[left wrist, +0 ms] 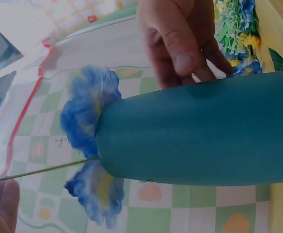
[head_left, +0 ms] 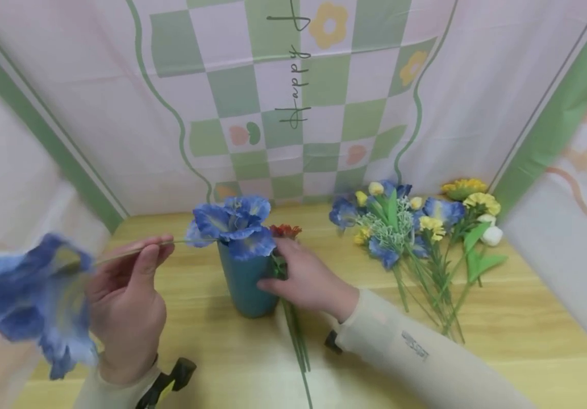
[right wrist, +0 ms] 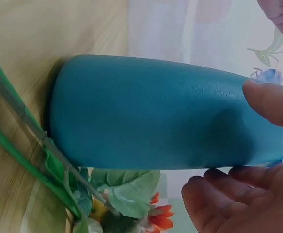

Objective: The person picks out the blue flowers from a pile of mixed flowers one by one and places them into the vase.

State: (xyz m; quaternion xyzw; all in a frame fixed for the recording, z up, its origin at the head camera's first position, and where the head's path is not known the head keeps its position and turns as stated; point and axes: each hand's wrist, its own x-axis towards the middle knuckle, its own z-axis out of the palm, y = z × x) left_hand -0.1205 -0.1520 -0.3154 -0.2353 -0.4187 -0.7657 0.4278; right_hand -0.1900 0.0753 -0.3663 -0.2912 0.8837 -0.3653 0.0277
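Nearest us, at eight o'clock, a blue flower looms, our left hand pinching its stem, the tip at the vase's mouth! Centre stage, the teal vase stands upright, our right hand gripping it at three o'clock. Blue blooms crown it; beyond, at two o'clock, mixed flowers lie; at twelve, a checked backdrop.

Place: corner with cloth walls; home or studio, I cannot tell.
Backdrop, upper centre: I read "Happy" over checks.
Table, lower centre: wood grain.
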